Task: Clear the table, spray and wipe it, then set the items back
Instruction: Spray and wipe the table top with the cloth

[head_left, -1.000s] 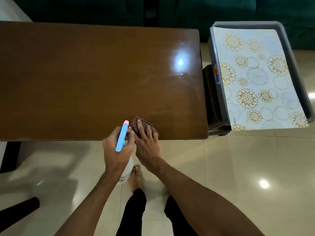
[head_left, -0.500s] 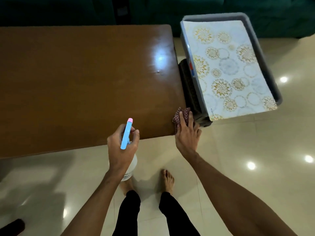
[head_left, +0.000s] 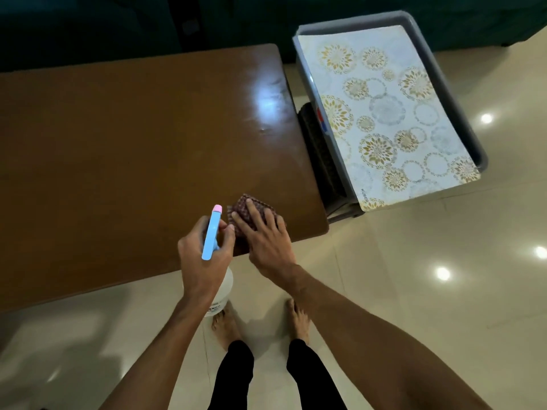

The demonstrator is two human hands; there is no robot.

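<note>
- Your right hand (head_left: pixel 263 235) lies flat with the fingers spread on a dark checkered cloth (head_left: pixel 247 213), and it presses the cloth down on the brown wooden bench (head_left: pixel 133 149).
- The cloth is folded small. It sits near the front edge of the bench, towards the right front corner, and most of it is under your fingers; only its far part and left part show.
- Your left hand (head_left: pixel 204 255) is closed around the neck of a spray bottle (head_left: pixel 211 232). The light blue spray head with its pink tip points away from you, over the front edge of the bench.
- The white body of the bottle hangs below your left hand, in front of the bench edge and above the floor (head_left: pixel 414 291).
- The two hands are just beside each other: the left thumb and fingertips are almost at the left edge of the cloth. I cannot tell if they touch it.
- The top of the bench is bare and glossy, with a light reflected on its right part.
- To the right of the bench stands a grey plastic crate (head_left: pixel 461 108), near the bench end but apart from it. A table mat (head_left: pixel 384 113) with gold and pale blue flower circles lies on top of the crate.
- Your bare feet stand on the shiny cream tiles, below the hands.
</note>
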